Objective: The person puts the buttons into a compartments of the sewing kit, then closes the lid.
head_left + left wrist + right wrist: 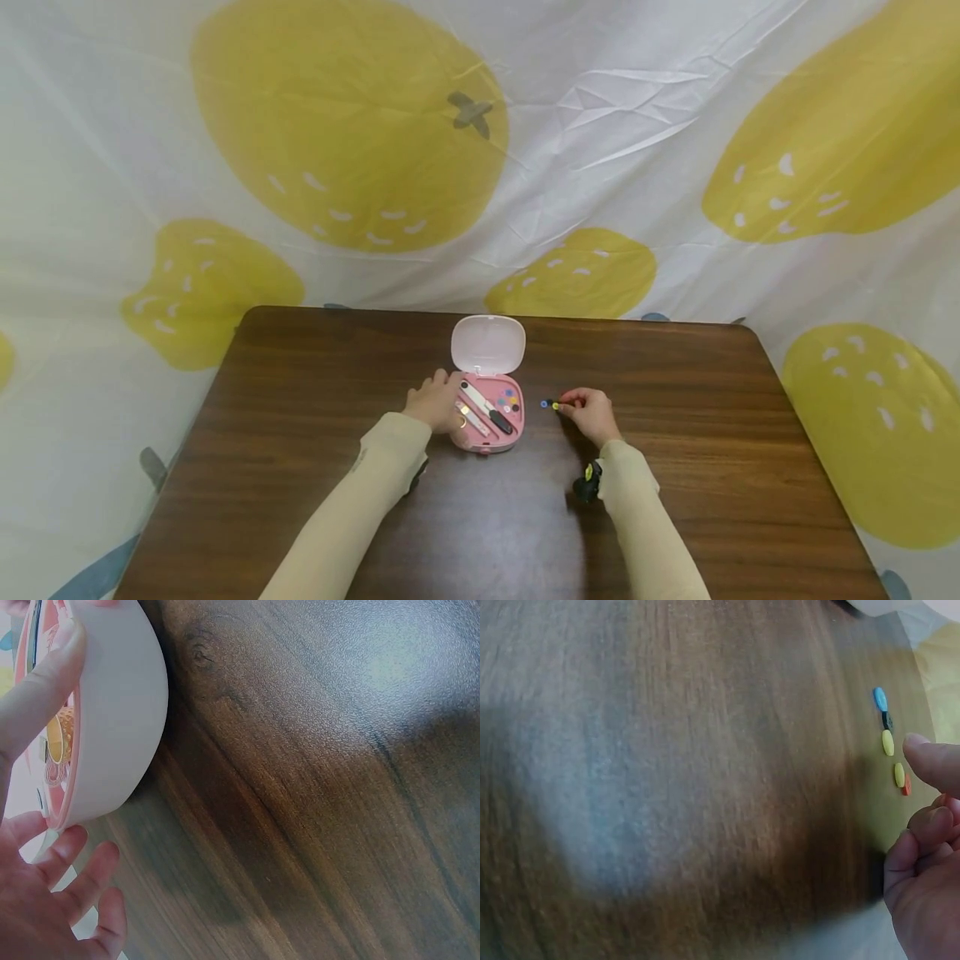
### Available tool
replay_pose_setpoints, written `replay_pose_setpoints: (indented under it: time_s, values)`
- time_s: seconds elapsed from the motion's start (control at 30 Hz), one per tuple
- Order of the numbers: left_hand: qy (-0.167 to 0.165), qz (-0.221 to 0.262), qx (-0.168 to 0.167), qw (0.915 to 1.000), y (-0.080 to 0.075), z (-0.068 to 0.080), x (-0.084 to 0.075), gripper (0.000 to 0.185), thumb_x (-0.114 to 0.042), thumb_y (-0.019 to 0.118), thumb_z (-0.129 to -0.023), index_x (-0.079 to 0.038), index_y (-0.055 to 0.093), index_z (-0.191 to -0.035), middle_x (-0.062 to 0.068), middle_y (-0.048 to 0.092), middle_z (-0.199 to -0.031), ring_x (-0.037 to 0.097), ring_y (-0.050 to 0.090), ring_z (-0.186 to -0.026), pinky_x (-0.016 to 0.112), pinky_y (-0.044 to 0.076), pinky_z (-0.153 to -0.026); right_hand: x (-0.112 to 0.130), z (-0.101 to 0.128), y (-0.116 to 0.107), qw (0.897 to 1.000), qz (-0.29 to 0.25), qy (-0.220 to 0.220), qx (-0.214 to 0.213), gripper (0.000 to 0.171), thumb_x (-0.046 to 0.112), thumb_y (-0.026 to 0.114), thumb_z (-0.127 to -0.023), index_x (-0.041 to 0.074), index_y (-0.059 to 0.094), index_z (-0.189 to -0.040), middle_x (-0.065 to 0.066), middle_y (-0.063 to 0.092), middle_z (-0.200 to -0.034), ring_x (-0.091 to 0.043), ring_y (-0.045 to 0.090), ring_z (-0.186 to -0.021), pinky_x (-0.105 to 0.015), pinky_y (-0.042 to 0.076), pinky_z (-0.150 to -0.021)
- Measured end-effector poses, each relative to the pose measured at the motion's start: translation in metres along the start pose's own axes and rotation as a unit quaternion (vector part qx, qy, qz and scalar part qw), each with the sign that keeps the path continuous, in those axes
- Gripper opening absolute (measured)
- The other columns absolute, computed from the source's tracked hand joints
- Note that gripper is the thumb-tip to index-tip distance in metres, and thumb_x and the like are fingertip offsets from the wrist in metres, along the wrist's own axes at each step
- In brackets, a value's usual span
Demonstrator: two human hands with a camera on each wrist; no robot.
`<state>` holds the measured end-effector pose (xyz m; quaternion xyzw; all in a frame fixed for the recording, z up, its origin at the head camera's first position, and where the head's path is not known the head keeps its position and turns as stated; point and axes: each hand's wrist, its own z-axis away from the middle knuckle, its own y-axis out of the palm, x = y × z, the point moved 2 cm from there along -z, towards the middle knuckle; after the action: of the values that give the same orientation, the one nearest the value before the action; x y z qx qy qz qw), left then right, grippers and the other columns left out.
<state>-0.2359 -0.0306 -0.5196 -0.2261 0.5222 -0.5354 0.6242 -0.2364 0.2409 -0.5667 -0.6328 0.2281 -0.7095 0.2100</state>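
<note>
Buttons (889, 741), small and coloured, lie in a short row on the table (675, 467), just beyond the right hand (592, 413), whose loosely curled fingertips hold nothing; left hand (435, 402) steadies the open pink case (487, 417) nearby.

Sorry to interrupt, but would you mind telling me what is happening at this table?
A person sits at a brown table with an open pink case, its lid raised. The left hand rests against the case's side. The right hand is at a short row of small coloured buttons lying on the table beside the case; whether it grips one is unclear.
</note>
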Motion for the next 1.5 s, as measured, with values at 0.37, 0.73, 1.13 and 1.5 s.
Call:
replay_pose_setpoints:
  time_s: [0.37,0.73,1.13,1.5]
  values:
    - [-0.006,0.005,0.005,1.0000,0.0007,-0.0006,0.0004,0.108,-0.036,0.089,-0.046,-0.015,0.034,-0.137,0.012,0.040,-0.124,0.029,0.042,-0.113,0.051,0.034,-0.090,-0.0002,-0.0001,0.0057,1.000,0.013,-0.002,-0.001,0.011,0.000,0.071,-0.070,-0.004,0.067,-0.080,0.006,0.041,-0.053,-0.006,0.037,-0.051,-0.019,0.031,-0.049]
    - [-0.002,0.006,0.000,1.0000,0.0013,-0.0028,0.0018,0.107,-0.035,0.089,-0.045,-0.015,0.035,-0.135,0.011,0.042,-0.121,0.029,0.042,-0.111,0.050,0.034,-0.090,-0.0039,-0.0023,0.0076,0.999,0.031,-0.006,-0.013,0.010,0.002,0.072,-0.070,-0.004,0.066,-0.076,0.007,0.041,-0.052,-0.005,0.037,-0.051,-0.020,0.031,-0.050]
    - [-0.006,0.009,0.003,0.9999,0.0017,-0.0026,0.0017,0.109,-0.034,0.089,-0.046,-0.015,0.034,-0.137,0.012,0.041,-0.124,0.029,0.042,-0.113,0.051,0.033,-0.092,-0.0017,-0.0066,0.0072,0.999,0.030,0.013,0.010,0.010,0.002,0.071,-0.070,-0.005,0.065,-0.074,0.008,0.040,-0.051,-0.006,0.037,-0.051,-0.021,0.030,-0.050]
    - [-0.011,0.008,0.006,0.9999,0.0013,-0.0020,0.0013,0.110,-0.035,0.089,-0.046,-0.015,0.033,-0.138,0.012,0.040,-0.126,0.029,0.041,-0.114,0.051,0.034,-0.092,-0.0008,-0.0066,0.0073,0.999,0.011,0.026,0.022,0.009,0.000,0.069,-0.071,-0.007,0.063,-0.073,0.008,0.039,-0.050,-0.006,0.036,-0.050,-0.020,0.030,-0.048]
